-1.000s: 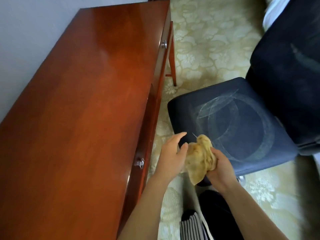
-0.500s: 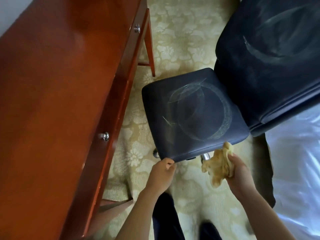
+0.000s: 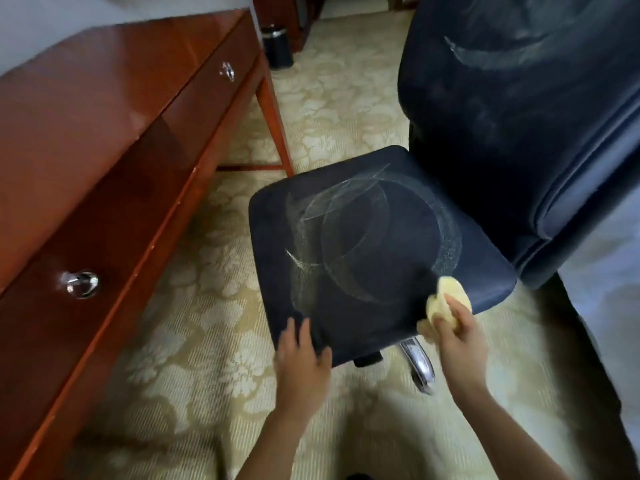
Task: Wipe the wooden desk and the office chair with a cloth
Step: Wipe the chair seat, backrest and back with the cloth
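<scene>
A dark blue office chair [image 3: 363,244] stands in the middle, its seat streaked with pale curved dust marks; more marks cross its tall backrest [image 3: 519,98]. My right hand [image 3: 457,337] grips a bunched yellow cloth [image 3: 446,299] and holds it against the seat's near right edge. My left hand [image 3: 301,362] rests on the seat's near left corner, fingers straight on top and thumb at the front edge. The glossy reddish wooden desk [image 3: 86,126] runs along the left side.
The desk has drawers with round metal knobs [image 3: 81,284]. Its slim leg [image 3: 277,126] stands near the chair's far left corner. A chrome chair base arm [image 3: 419,365] sticks out below the seat. Patterned beige carpet covers the floor. A dark bin [image 3: 277,46] stands at the back.
The view has turned from the desk to the chair. My right hand carried the cloth up onto the seat's near right edge. My left hand let go of the cloth and moved onto the seat's corner.
</scene>
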Available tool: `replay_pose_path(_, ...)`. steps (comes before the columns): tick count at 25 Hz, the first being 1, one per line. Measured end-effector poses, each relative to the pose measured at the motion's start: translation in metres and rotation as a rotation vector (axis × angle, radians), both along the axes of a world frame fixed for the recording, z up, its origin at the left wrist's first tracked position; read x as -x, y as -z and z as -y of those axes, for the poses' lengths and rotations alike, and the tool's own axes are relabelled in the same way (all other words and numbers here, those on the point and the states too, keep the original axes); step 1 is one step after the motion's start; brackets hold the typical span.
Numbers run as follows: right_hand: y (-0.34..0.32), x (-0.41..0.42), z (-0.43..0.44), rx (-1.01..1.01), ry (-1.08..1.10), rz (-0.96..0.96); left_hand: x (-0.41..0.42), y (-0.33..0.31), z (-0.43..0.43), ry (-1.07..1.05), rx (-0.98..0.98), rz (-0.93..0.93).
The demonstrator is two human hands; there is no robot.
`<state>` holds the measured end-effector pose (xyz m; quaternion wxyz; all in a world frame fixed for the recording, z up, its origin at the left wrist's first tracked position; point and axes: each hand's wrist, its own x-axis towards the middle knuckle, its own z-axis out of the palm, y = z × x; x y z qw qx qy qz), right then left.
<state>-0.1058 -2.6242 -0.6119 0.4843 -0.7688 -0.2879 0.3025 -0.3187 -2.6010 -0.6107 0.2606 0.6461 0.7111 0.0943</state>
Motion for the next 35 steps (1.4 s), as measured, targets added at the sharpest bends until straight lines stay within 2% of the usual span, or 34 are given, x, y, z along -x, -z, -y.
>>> replay_pose_path(3, 0.051, 0.011, -0.028, -0.255, -0.126, 0.44, 0.012, 0.047, -0.026, -0.049, -0.146, -0.08)
replay_pose_path(5, 0.084, 0.016, -0.042, -0.363, -0.133, 0.62, 0.028, 0.074, -0.039, -0.043, -0.169, -0.151)
replay_pose_path(7, 0.107, 0.02, -0.048, -0.429, -0.084, 0.68, 0.04, 0.091, -0.047, -0.127, -0.13, -0.023)
replay_pose_path(10, 0.126, 0.014, -0.054, -0.533, -0.065, 0.691, 0.039, 0.108, -0.051, -0.21, -0.092, 0.357)
replay_pose_path(12, 0.128, 0.013, -0.053, -0.553, -0.082, 0.674, 0.04, 0.113, -0.048, -0.246, -0.126, 0.452)
replay_pose_path(18, 0.119, 0.001, -0.053, -0.492, -0.121, 0.737, 0.033, 0.099, -0.051, -0.248, 0.0, 0.405)
replay_pose_path(21, 0.118, -0.016, -0.053, -0.498, -0.169, 0.792, 0.018, 0.095, -0.036, -0.206, 0.058, 0.236)
replay_pose_path(23, 0.115, -0.033, -0.054, -0.475, -0.198, 0.825, 0.012, 0.091, -0.027, -0.086, 0.106, 0.123)
replay_pose_path(26, 0.108, -0.061, -0.058, -0.393, -0.223, 0.875, 0.014, 0.082, -0.018, 0.191, 0.231, 0.1)
replay_pose_path(30, 0.097, -0.088, -0.066, -0.147, -0.173, 0.885, -0.001, 0.074, -0.004, 0.508, 0.284, 0.064)
replay_pose_path(32, 0.09, -0.095, -0.073, 0.025, -0.122, 0.865, -0.013, 0.076, 0.01, 0.598, 0.27, 0.083)
replay_pose_path(35, 0.081, -0.095, -0.072, 0.106, -0.097, 0.851, -0.011, 0.08, 0.019, 0.646, 0.244, 0.202)
